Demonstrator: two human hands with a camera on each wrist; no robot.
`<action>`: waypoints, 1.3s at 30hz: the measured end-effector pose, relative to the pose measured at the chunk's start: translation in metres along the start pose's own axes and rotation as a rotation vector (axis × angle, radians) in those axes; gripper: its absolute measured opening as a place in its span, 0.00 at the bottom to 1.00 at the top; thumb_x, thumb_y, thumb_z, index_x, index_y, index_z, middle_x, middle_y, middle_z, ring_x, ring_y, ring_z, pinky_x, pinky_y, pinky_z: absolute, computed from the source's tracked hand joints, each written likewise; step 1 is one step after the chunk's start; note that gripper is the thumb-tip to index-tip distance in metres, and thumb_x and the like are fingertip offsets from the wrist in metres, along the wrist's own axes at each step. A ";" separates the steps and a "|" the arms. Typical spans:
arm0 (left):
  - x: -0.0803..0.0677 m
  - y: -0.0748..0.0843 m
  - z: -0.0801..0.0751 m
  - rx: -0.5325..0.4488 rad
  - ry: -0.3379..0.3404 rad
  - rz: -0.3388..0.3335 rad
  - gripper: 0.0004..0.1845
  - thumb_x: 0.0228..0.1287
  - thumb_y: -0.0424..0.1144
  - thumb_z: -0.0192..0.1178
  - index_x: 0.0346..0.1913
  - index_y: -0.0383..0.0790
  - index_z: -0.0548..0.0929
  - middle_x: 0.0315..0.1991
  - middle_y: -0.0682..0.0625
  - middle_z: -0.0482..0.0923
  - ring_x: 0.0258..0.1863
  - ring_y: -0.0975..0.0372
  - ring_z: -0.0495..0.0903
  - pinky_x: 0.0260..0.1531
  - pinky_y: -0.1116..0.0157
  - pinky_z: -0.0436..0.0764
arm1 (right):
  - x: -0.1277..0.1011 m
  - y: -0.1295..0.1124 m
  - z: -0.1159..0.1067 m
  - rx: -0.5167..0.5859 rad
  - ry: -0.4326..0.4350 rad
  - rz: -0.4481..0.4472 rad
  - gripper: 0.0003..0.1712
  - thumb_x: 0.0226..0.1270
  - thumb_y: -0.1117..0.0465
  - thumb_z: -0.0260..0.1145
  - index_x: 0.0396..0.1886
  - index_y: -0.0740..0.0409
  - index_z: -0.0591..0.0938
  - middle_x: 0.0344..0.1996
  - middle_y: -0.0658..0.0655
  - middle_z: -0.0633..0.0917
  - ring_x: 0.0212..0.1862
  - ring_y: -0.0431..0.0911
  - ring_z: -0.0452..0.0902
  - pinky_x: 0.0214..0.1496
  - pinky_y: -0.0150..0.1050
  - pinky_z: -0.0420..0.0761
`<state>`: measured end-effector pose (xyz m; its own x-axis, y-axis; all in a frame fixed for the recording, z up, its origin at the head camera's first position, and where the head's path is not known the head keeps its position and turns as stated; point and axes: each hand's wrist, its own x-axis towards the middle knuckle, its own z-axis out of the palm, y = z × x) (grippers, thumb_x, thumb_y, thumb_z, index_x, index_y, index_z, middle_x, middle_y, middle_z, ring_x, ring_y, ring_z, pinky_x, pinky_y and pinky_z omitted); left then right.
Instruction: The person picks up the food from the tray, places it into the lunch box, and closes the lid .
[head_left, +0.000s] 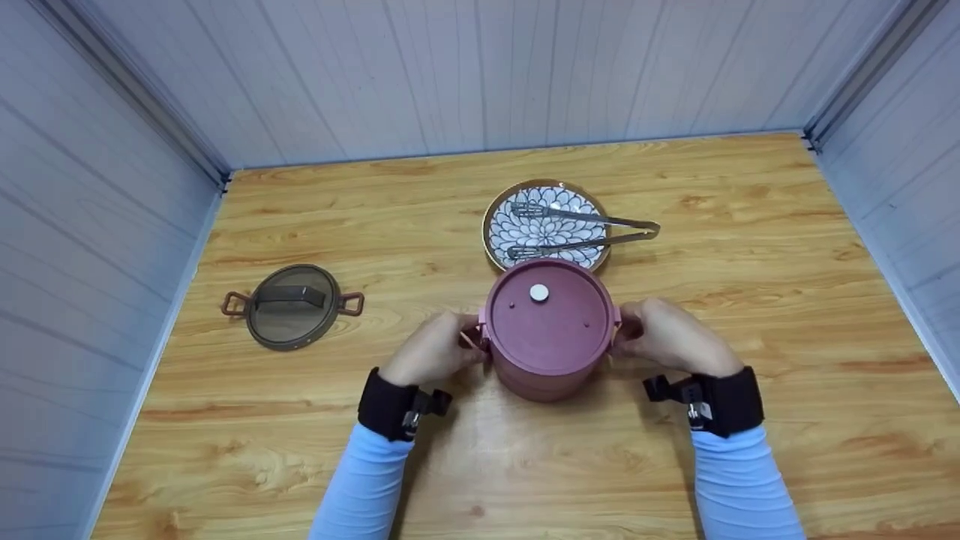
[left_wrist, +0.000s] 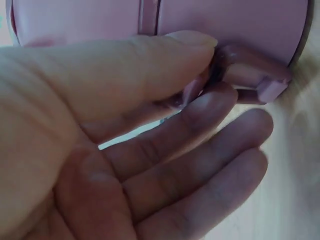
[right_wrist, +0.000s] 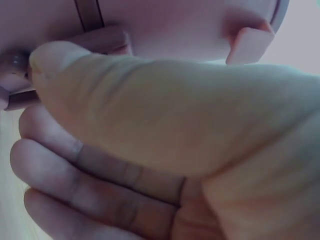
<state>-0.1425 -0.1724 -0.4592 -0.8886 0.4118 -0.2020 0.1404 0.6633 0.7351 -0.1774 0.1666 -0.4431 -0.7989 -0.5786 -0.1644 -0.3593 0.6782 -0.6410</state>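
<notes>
A mauve lidded pot (head_left: 551,330) stands upright in the middle of the table, with a white knob (head_left: 539,293) on its lid. On its left side my left hand (head_left: 439,346) pinches a side handle (left_wrist: 255,75) between thumb and index finger; the other fingers lie loosely bent below. My right hand (head_left: 667,335) grips the opposite handle (right_wrist: 15,75), thumb on top and fingers underneath. A pink tab (right_wrist: 250,45) juts from the pot wall above the right thumb in the right wrist view.
Behind the pot, metal tongs (head_left: 585,225) lie across a flower-patterned plate (head_left: 501,225). A small pan with a glass lid (head_left: 292,307) and two loop handles sits at the left. White panel walls (head_left: 480,75) enclose the wooden table (head_left: 750,247) at the back and sides.
</notes>
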 end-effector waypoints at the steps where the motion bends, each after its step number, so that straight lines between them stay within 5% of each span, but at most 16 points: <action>1: -0.001 -0.001 0.000 -0.026 -0.011 -0.003 0.18 0.59 0.29 0.68 0.53 0.38 0.84 0.42 0.49 0.85 0.40 0.58 0.83 0.38 0.65 0.82 | -0.002 0.001 0.000 0.007 -0.007 0.010 0.08 0.59 0.64 0.73 0.39 0.52 0.87 0.34 0.49 0.87 0.37 0.43 0.81 0.43 0.44 0.82; 4: -0.006 -0.004 -0.002 -0.080 0.007 -0.025 0.26 0.64 0.29 0.63 0.66 0.36 0.76 0.50 0.45 0.83 0.39 0.57 0.83 0.36 0.67 0.83 | -0.008 0.005 -0.002 0.046 0.000 0.050 0.14 0.69 0.59 0.66 0.52 0.55 0.85 0.39 0.54 0.88 0.35 0.47 0.82 0.40 0.45 0.83; 5: -0.008 -0.005 -0.004 -0.112 0.036 -0.038 0.27 0.67 0.30 0.60 0.69 0.36 0.72 0.53 0.44 0.82 0.35 0.55 0.82 0.32 0.65 0.83 | -0.010 0.006 -0.003 0.067 0.025 0.063 0.16 0.73 0.57 0.62 0.55 0.57 0.84 0.40 0.56 0.88 0.36 0.49 0.83 0.41 0.46 0.83; 8: -0.013 -0.001 -0.008 -0.284 0.190 -0.077 0.25 0.77 0.37 0.50 0.73 0.36 0.65 0.61 0.40 0.77 0.45 0.49 0.81 0.44 0.59 0.83 | -0.015 0.005 -0.002 0.172 0.170 0.089 0.26 0.82 0.52 0.48 0.67 0.63 0.74 0.50 0.65 0.85 0.46 0.59 0.82 0.51 0.54 0.81; 10: -0.016 0.006 -0.006 -0.428 0.281 -0.079 0.27 0.80 0.45 0.45 0.74 0.36 0.63 0.66 0.38 0.71 0.54 0.46 0.78 0.54 0.54 0.79 | -0.016 0.000 0.005 0.258 0.265 0.068 0.29 0.83 0.50 0.42 0.72 0.65 0.66 0.61 0.68 0.77 0.61 0.62 0.74 0.65 0.57 0.70; 12: -0.017 0.015 0.001 -0.519 0.327 -0.059 0.32 0.80 0.52 0.42 0.75 0.35 0.60 0.71 0.38 0.64 0.70 0.47 0.64 0.67 0.53 0.64 | -0.016 -0.007 0.018 0.329 0.328 0.033 0.30 0.83 0.52 0.40 0.76 0.64 0.58 0.69 0.67 0.68 0.69 0.62 0.64 0.72 0.56 0.59; 17: -0.011 0.033 0.032 -0.552 0.368 0.017 0.37 0.78 0.56 0.43 0.77 0.34 0.51 0.77 0.43 0.49 0.75 0.55 0.50 0.72 0.59 0.51 | -0.015 -0.023 0.057 0.539 0.395 -0.062 0.30 0.84 0.59 0.39 0.77 0.67 0.49 0.76 0.64 0.52 0.76 0.57 0.47 0.76 0.47 0.48; 23: -0.001 0.037 0.064 -0.645 0.542 0.083 0.35 0.77 0.46 0.51 0.78 0.35 0.52 0.77 0.40 0.52 0.74 0.53 0.54 0.72 0.58 0.54 | -0.008 -0.031 0.085 0.759 0.550 -0.102 0.31 0.83 0.57 0.40 0.77 0.69 0.49 0.77 0.63 0.52 0.77 0.50 0.45 0.75 0.34 0.47; 27: 0.006 0.033 0.078 -0.701 0.620 0.160 0.32 0.77 0.42 0.50 0.76 0.33 0.55 0.74 0.38 0.58 0.72 0.54 0.59 0.70 0.60 0.59 | -0.003 -0.033 0.100 0.826 0.637 -0.160 0.31 0.81 0.58 0.40 0.77 0.69 0.51 0.75 0.65 0.57 0.76 0.52 0.50 0.75 0.36 0.51; 32: 0.014 0.029 0.089 -0.773 0.681 0.215 0.29 0.75 0.40 0.50 0.72 0.29 0.62 0.68 0.36 0.67 0.68 0.54 0.66 0.69 0.60 0.63 | 0.005 -0.035 0.112 0.884 0.755 -0.161 0.33 0.78 0.56 0.43 0.76 0.69 0.54 0.73 0.66 0.61 0.74 0.53 0.55 0.75 0.39 0.54; 39: 0.017 0.028 0.093 -0.850 0.733 0.202 0.31 0.72 0.42 0.50 0.72 0.28 0.63 0.68 0.36 0.68 0.67 0.54 0.67 0.68 0.61 0.65 | 0.015 -0.039 0.120 0.928 0.886 -0.151 0.34 0.75 0.53 0.44 0.74 0.68 0.61 0.69 0.65 0.69 0.70 0.53 0.63 0.72 0.41 0.60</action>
<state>-0.1131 -0.0885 -0.5018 -0.9637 -0.1861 0.1914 0.2168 -0.1271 0.9679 -0.1176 0.0768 -0.5102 -0.9540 0.1162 0.2762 -0.2911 -0.1404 -0.9463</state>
